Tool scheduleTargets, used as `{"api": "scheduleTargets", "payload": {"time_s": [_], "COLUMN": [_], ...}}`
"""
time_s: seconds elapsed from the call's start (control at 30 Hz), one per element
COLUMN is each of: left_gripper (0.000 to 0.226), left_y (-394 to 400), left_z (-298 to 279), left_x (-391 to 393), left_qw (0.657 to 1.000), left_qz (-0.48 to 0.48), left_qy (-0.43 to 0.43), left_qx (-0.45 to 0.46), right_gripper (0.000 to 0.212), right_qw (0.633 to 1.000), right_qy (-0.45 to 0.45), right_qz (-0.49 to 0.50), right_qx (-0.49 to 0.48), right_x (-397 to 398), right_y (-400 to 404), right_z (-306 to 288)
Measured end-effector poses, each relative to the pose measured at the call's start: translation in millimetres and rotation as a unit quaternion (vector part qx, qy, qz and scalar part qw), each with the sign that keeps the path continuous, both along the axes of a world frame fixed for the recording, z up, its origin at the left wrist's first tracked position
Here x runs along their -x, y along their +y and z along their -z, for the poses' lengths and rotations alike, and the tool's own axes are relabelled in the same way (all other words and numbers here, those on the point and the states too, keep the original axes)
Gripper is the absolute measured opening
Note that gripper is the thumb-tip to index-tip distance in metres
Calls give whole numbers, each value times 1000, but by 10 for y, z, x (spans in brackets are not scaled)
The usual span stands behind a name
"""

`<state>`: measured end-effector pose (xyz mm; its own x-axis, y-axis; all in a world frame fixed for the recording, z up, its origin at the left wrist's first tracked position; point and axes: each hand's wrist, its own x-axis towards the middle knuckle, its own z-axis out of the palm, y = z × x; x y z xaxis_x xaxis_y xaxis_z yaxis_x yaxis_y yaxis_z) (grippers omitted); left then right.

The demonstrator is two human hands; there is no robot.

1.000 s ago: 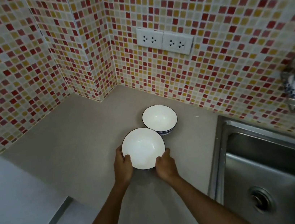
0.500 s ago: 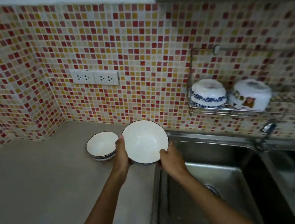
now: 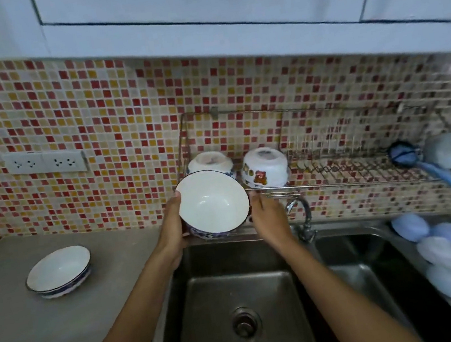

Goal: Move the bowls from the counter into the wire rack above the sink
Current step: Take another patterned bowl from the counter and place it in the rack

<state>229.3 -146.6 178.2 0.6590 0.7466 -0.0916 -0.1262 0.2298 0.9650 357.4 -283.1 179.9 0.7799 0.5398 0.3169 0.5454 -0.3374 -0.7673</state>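
Note:
A white bowl with a dark rim and blue pattern is held up over the sink, tilted so its inside faces me. My left hand grips its left edge and my right hand grips its right edge. It hangs just in front of the left end of the wire rack on the tiled wall. Two bowls sit upside down in the rack: a blue-patterned one, partly hidden by the held bowl, and one with red and yellow pictures. A second white bowl rests upright on the grey counter at left.
A steel double sink lies below, with a tap between the basins. A blue dish brush and a pale sponge lie at the rack's right end. Pale blue dishes pile at far right. White cabinets hang overhead; sockets at left.
Both hands lifted the bowl off the counter and carried it right and up, from beside the other bowl to in front of the rack's left end. The other bowl stayed put.

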Motion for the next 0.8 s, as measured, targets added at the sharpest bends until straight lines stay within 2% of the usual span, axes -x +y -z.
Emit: {"api": "scheduleTargets", "payload": {"time_s": [0.13, 0.27, 0.37, 0.5, 0.57, 0.67, 0.8], "left_gripper": [49, 61, 55, 47, 50, 61, 86], "left_y": [-141, -191, -157, -114, -61, 52, 30], "left_z": [-108, -239, -372, -648, -782, -932, -1034], "left_x": [-237, -471, -654, -900, -1025, -1231, -1495], "left_qw": [1000, 999, 997, 997, 993, 982, 944], "left_qz": [16, 14, 0, 4, 13, 1, -100], "left_qy": [-16, 3, 4, -19, -21, -6, -1], "left_qx": [-18, -51, -72, -78, -112, -189, -314], "right_gripper": [35, 44, 54, 68, 74, 69, 70], "right_qw": [996, 983, 969, 960, 950, 941, 930], "right_qy": [-67, -130, -160, -163, -198, -229, -252], "right_qz": [58, 107, 117, 126, 142, 158, 171], "right_qx": [-8, 72, 144, 190, 197, 195, 208], "right_x": [-493, -950, -1234, -1362, -1367, -1416, -1436], "right_y": [-220, -317, -351, -390, -389, -372, -362], "right_z": [-134, -131, -30, 166, 282, 390, 419]}}
